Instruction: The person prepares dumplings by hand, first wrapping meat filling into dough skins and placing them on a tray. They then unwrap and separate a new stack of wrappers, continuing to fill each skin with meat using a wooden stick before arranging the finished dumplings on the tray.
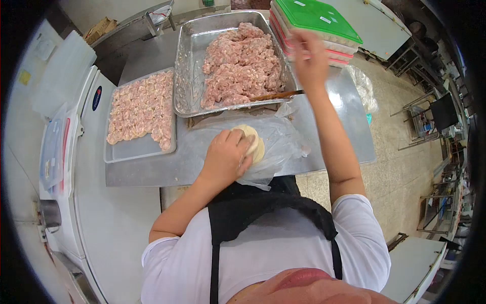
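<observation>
Round pale wrappers lie on a plastic sheet near the table's front edge. Curled over their left side is my left hand, its fingers closed on a wrapper. My right hand is raised beside the metal tray, blurred by motion; what its fingers hold, if anything, I cannot make out. Ground meat mixture fills much of that tray. A wooden stick rests across the tray's near right side. To the left, rows of filled dumplings sit on a translucent tray.
Stacked boxes with a green lid stand at the table's back right. Beside the table's right edge is a clear plastic bag. A white freezer stands at the left. A black chair is farther right.
</observation>
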`<state>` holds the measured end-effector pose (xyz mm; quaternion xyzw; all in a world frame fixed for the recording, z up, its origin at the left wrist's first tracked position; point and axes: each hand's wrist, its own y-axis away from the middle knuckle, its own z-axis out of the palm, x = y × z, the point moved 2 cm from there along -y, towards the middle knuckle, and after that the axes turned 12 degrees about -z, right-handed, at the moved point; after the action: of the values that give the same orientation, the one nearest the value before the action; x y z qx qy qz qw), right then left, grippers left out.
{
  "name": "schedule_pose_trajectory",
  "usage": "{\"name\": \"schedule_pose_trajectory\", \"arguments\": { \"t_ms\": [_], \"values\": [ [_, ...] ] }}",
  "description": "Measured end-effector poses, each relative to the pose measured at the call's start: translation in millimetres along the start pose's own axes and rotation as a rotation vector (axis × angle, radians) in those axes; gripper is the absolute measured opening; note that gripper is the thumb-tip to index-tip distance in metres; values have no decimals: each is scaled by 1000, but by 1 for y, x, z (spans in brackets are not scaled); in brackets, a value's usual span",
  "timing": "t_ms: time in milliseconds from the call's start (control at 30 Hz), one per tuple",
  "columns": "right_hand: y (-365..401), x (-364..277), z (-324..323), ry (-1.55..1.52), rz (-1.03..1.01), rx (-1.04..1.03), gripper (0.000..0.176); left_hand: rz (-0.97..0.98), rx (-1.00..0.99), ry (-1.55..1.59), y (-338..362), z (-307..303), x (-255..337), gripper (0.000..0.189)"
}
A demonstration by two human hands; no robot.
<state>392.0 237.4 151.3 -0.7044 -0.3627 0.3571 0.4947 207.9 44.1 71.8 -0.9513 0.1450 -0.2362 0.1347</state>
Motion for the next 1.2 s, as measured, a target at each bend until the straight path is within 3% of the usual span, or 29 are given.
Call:
{"name": "schedule_pose_trajectory", "arguments": {
  "t_ms": [67,133,167,233,300,367,433,467,500,533,567,600,633,667,733,800,833,900,933,1000,1033,1100,1133,1200],
  "values": [
    [23,-15,38,-3,-108,-585,19,-27,19,-50,-3,-2,-3,39],
    [43,-20,51,-88,-180,-860,28,-39,61,-11,0,-3,-13,39],
    [39,-23,49,-80,-213,-852,28,-49,104,30,-3,-5,-21,39],
    [30,-49,32,-255,121,-720,36,-139,193,177,2,-11,-47,37],
    [35,-75,27,-426,181,-740,38,-223,255,331,7,-17,-57,36],
    [37,-96,29,-593,262,-747,41,-490,334,869,8,-23,-67,33],
    [41,-113,37,-701,400,-930,48,-478,320,798,0,-36,-64,34],
    [51,-102,48,-892,401,-765,49,-449,307,1071,-7,-39,-54,37],
    [41,-97,48,-895,389,-769,49,-410,292,1343,-13,-42,-40,40],
    [29,-90,45,-863,497,-704,44,-344,193,1492,-13,-47,-20,53],
    [22,-87,42,-827,605,-634,38,-340,201,1491,-17,-48,-11,53],
    [19,-94,40,-825,601,-635,38,-336,113,1711,-22,-46,-4,61],
    [14,-105,37,-492,359,-568,33,-327,13,1929,-27,-47,1,69],
    [10,-117,35,-160,115,-487,27,-333,-106,1951,-31,-52,3,86],
    [27,-159,26,140,-419,-523,25,-277,-204,2083,-41,-37,-17,89],
    [49,-198,18,-328,-481,-689,27,-120,-389,2212,-46,-30,-18,92],
    [45,-188,18,-330,-484,-687,27,-117,-386,2210,-46,-30,-15,92],
    [27,-139,19,-439,-24,-683,24,-224,-397,2657,-39,-31,-5,93],
    [16,-123,18,-441,-24,-683,24,-200,-430,2325,-33,-35,2,96],
    [2,-97,11,-166,118,-712,25,-216,-421,2304,-37,-32,7,97],
    [9,-113,12,-165,114,-713,25,-222,-413,2275,-41,-32,9,98],
    [35,-163,24,356,-268,-1154,30,-304,-332,2401,-49,-18,-3,99],
    [37,-164,20,358,-273,-1150,30,-285,-335,2336,-49,-15,-8,98],
    [35,-164,12,-263,-318,-879,31,-219,-341,2270,-43,-10,-17,98]
  ]
}}
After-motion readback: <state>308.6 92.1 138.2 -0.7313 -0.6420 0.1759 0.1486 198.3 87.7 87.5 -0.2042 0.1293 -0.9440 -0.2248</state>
